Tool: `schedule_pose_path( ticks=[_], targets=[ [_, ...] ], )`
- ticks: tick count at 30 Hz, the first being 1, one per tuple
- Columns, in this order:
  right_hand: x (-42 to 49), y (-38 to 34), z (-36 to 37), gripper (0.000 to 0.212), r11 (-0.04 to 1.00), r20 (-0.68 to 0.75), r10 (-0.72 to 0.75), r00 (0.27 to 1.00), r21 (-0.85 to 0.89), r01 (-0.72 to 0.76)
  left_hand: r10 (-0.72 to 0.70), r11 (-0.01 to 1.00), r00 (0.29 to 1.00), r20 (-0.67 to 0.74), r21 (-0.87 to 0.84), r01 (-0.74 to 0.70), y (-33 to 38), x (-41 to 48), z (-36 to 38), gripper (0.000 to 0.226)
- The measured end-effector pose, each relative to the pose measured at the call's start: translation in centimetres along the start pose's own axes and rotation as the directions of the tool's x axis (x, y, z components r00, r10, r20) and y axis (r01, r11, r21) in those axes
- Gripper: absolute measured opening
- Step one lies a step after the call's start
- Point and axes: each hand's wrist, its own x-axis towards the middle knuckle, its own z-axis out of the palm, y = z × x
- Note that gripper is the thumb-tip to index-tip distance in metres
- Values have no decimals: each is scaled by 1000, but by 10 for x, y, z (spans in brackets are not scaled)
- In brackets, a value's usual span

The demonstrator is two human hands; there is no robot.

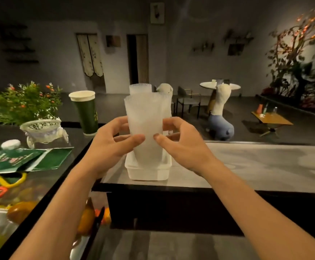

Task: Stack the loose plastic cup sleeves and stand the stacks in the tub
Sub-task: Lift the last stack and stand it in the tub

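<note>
A green cup (86, 113) stands left of the tub (147, 173); open counter (246, 162) lies right.

We can read nothing here: the print on the green paper cup (86, 114) and on the green packets (17, 159) shows only as blurred marks.

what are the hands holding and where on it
The left hand and right hand both pinch the front stack of sleeves at mid-height, thumbs on its front; its lower end is in the tub.
</note>
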Motion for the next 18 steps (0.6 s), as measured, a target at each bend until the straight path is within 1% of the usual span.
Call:
schedule_pose_path(
  ticks=[1, 3, 6, 9, 12, 14, 18],
  targets=[
    [10, 2, 5, 48, 1000, 11, 10, 1000, 5, -10, 3, 1000, 1000, -17, 13, -2, -2, 6, -2, 61],
    [25, 11, 15, 46, 999, 39, 42, 998, 7, -42, -1, 999, 1000, -28, 51, 3, -10, 17, -5, 62],
    [38, 26, 30, 44, 995, 86, 92, 992, 14, -94, -48, 993, 999, -19, 107, 50, -27, 28, -5, 61],
    [39, 36, 42, 51, 989, 148, 122, 981, 60, -132, -62, 993, 997, -46, 102, 66, -41, 35, -1, 55],
    [49, 48, 51, 54, 982, 106, 162, 981, 82, -171, -71, 993, 996, -60, 85, 76, -45, 42, 4, 55],
    [57, 53, 55, 56, 980, 89, 185, 979, 61, -191, -69, 994, 996, -62, 81, 74, -48, 49, 4, 53],
    [59, 57, 62, 57, 966, 130, 240, 962, 62, -250, -113, 989, 989, -93, 87, 121, -64, 56, 5, 55]
  ],
)
